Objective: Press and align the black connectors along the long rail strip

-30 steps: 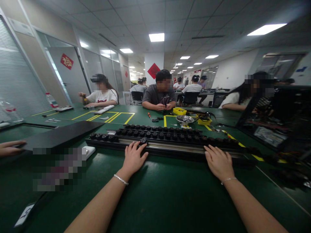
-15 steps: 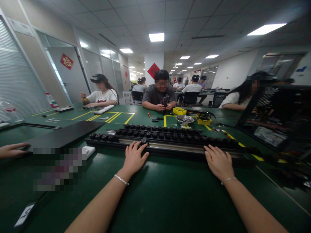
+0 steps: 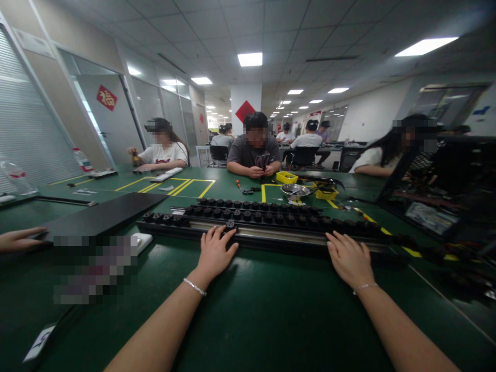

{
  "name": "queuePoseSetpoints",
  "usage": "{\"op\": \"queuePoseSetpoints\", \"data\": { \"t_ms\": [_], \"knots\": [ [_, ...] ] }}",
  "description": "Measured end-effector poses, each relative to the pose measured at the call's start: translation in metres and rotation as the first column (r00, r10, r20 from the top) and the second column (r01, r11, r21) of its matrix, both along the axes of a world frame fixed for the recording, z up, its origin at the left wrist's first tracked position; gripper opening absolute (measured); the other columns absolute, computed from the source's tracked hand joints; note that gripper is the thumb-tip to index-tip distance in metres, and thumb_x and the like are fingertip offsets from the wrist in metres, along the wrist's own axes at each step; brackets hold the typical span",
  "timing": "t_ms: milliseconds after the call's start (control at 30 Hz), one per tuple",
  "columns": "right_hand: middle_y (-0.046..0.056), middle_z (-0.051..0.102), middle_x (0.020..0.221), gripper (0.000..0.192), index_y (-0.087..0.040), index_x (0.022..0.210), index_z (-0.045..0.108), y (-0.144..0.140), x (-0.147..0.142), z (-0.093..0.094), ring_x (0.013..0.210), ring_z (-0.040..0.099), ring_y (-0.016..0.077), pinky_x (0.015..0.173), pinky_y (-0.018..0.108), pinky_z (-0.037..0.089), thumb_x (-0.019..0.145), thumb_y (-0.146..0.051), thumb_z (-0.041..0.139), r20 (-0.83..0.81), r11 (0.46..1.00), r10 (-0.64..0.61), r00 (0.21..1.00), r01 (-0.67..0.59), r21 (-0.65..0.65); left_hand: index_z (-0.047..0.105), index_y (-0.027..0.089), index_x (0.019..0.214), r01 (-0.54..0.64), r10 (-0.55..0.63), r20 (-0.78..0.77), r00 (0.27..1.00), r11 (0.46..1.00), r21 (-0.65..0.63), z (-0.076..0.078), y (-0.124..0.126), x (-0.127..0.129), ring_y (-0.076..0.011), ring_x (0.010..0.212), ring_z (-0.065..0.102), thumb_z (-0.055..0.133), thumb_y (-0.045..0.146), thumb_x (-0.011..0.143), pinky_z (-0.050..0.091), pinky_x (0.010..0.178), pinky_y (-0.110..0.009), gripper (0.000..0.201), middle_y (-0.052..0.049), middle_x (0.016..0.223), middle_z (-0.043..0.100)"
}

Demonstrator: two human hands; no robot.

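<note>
A long black rail (image 3: pixel 279 236) with a pale metal channel lies crosswise on the green table. My left hand (image 3: pixel 216 250) rests on its near edge with fingers spread, the fingertips beside or touching a round-topped black socket module (image 3: pixel 231 225). Further right, my right hand (image 3: pixel 351 257) lies over the same edge, fingers stretched out and nothing visible in them. More black modules (image 3: pixel 167 218) sit at the rail's left end. Just behind it run further rows of similar modules (image 3: pixel 237 213). What lies under my palms is hidden.
A flat black panel (image 3: pixel 104 213) lies to the left, with another person's hand (image 3: pixel 22 239) at its near end. Beyond the rows are a metal bowl (image 3: pixel 295 191), a yellow bin (image 3: pixel 287 177) and an orange-handled tool (image 3: pixel 238 184). Across the table sits a person (image 3: pixel 253 151).
</note>
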State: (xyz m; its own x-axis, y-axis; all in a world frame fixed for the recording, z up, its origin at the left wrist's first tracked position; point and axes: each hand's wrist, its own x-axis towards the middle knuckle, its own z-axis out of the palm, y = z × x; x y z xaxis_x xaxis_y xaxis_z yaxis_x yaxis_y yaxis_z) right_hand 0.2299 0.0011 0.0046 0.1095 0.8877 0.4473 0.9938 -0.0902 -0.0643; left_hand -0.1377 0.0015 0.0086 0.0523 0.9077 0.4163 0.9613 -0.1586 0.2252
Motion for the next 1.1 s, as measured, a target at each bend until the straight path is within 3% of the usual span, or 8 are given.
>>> {"op": "queuePoseSetpoints", "data": {
  "t_ms": [1100],
  "knots": [
    [0.003,0.051,0.134,0.053,-0.025,0.127,0.054,0.0013,0.0007,-0.0015,0.126,0.040,0.0239,0.103,0.052,0.026,0.092,-0.041,0.017,0.023,1.000,0.000,1.000,-0.001,0.017,0.048,0.038,0.128,0.007,-0.007,-0.011,1.000,1.000,0.012,0.0004,-0.0016,0.0049,-0.0282,0.130,0.032,0.045,0.047,0.085,0.023,0.106,-0.057,0.044,-0.004,0.137,0.047]
  ]
}}
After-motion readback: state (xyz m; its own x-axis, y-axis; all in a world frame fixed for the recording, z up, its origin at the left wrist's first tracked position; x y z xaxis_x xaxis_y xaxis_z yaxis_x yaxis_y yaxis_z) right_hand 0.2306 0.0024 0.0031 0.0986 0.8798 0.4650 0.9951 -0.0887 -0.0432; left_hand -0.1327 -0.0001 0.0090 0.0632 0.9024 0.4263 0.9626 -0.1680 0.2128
